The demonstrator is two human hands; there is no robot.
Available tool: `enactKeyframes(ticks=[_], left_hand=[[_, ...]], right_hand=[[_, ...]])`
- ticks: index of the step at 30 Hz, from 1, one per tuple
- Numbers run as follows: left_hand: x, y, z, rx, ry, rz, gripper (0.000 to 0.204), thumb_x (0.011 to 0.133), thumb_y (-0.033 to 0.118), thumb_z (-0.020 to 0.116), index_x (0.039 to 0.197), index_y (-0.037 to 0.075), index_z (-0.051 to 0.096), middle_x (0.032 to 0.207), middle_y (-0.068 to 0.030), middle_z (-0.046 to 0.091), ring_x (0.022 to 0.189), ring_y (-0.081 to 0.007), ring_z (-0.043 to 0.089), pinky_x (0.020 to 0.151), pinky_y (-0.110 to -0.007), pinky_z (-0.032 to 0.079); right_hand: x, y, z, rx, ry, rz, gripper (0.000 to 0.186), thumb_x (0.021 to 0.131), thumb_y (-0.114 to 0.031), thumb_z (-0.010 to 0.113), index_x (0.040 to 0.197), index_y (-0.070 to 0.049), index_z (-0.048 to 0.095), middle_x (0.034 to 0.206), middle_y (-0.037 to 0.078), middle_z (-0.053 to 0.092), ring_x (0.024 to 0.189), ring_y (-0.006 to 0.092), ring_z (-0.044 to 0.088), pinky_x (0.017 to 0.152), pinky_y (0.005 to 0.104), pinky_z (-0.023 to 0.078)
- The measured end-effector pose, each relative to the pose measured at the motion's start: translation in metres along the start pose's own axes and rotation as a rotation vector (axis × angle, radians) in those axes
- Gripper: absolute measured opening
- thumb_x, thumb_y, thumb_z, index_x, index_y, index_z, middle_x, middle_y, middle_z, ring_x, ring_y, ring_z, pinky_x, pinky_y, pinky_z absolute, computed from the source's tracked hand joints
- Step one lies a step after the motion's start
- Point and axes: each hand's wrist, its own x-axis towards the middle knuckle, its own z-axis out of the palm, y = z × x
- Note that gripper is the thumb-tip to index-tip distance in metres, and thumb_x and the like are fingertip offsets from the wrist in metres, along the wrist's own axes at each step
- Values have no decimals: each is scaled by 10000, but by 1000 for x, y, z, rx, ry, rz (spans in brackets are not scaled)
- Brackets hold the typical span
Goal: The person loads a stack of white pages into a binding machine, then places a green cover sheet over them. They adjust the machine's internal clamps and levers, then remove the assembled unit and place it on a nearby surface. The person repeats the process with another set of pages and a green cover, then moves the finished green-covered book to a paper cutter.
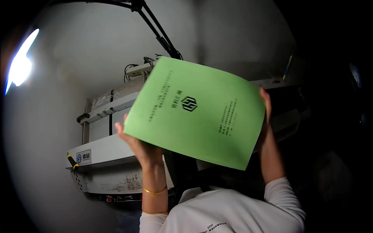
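Observation:
A booklet with a light green cover point(202, 116) is held up in front of me, tilted, with black print and a hexagonal emblem on its face. My left hand point(142, 146) grips its lower left corner from beneath, thumb at the edge and most fingers hidden behind. At the opposite edge my right hand point(267, 112) closes on the upper right side, its fingers partly behind the booklet. How thick the booklet is cannot be made out.
A white machine point(105, 153) with metal rails stands behind the booklet, its front panel scuffed. A yellow and black handled tool point(72, 161) rests at its left end. A bright lamp point(21, 64) shines at far left; a black jointed arm point(157, 33) hangs above.

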Motion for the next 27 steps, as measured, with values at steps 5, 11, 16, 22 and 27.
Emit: enactKeyframes(ticks=[5,11,16,22,27], left_hand=[[58,-130,14,196,66,-269,765,935,628,374,1410,28,379,1292,-113,504,1177,-238,498,999,-369,396],[110,-236,38,340,-26,-515,734,947,627,339,1422,68,374,1327,-128,489,1201,-252,488,997,-388,414],[109,-261,28,369,56,-614,683,966,600,356,1392,69,405,1329,-114,486,1129,-215,513,952,-343,431],[24,-221,9,1126,-695,131,391,919,177,625,1254,56,463,1103,-117,522,970,-191,550,836,-338,475],[-103,-50,-34,1019,-954,-501,286,937,169,605,1167,-1,610,1113,-128,628,1047,-205,603,889,-308,488]], right_hand=[[-60,17,-113,218,277,-131,535,959,-474,407,1202,-31,582,1119,80,618,1026,218,578,890,340,448],[-85,81,-163,213,593,-293,553,952,-466,423,1288,-37,516,1248,69,561,1138,221,531,943,335,425],[-79,99,-175,133,708,-240,573,939,-484,468,1306,-45,502,1298,59,530,1195,220,494,984,355,403],[-82,84,-199,157,760,-56,569,933,-458,528,1316,-38,499,1331,68,519,1223,221,473,1024,370,364],[-108,73,-226,-409,948,-373,421,983,-336,485,1227,0,553,1283,122,540,1169,218,507,985,345,391]])
